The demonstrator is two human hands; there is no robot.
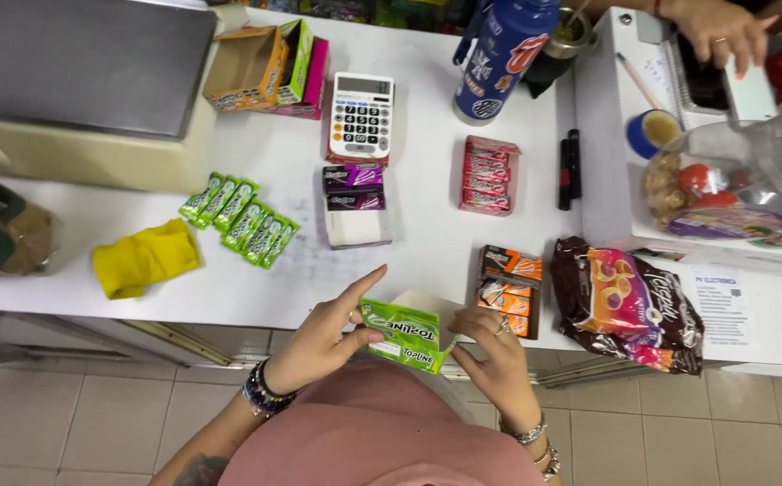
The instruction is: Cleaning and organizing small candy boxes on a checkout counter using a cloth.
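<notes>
At the counter's near edge, I see the green carton [402, 335] held between both hands with its flap lifted — I judge it is kept off the white counter [427, 225] so the open end stays reachable. Left hand [323, 337] sits at its nine o'clock, thumb and forefinger pinching the corner, the other fingers spread; right hand [497, 351] at three o'clock, fingers curled on the flap end. Loose green gum packs [240, 219] lie at ten o'clock, orange packs [510, 288] at two — well apart from both.
</notes>
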